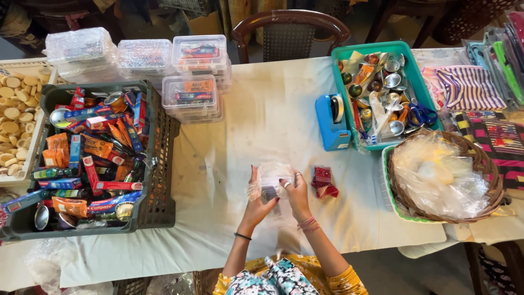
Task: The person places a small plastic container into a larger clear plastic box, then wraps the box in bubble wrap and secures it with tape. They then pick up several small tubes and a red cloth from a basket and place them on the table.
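Both hands meet over the white tablecloth (pixel 273 109) near its front edge. My left hand (pixel 258 203) and my right hand (pixel 297 192) together hold a small white net pouch (pixel 271 176) with something dark inside it. Fingers of both hands pinch the pouch's sides. A small red patterned cloth piece (pixel 323 182) lies on the table just right of my right hand, apart from it.
A dark crate (pixel 158 180) of tubes, sachets and small tins stands at the left. Clear lidded boxes (pixel 192 97) are stacked behind it. A blue tape dispenser (pixel 332 121), a teal tray (pixel 349 52) of small metal items and a wicker basket (pixel 480 158) of plastic bags stand at the right.
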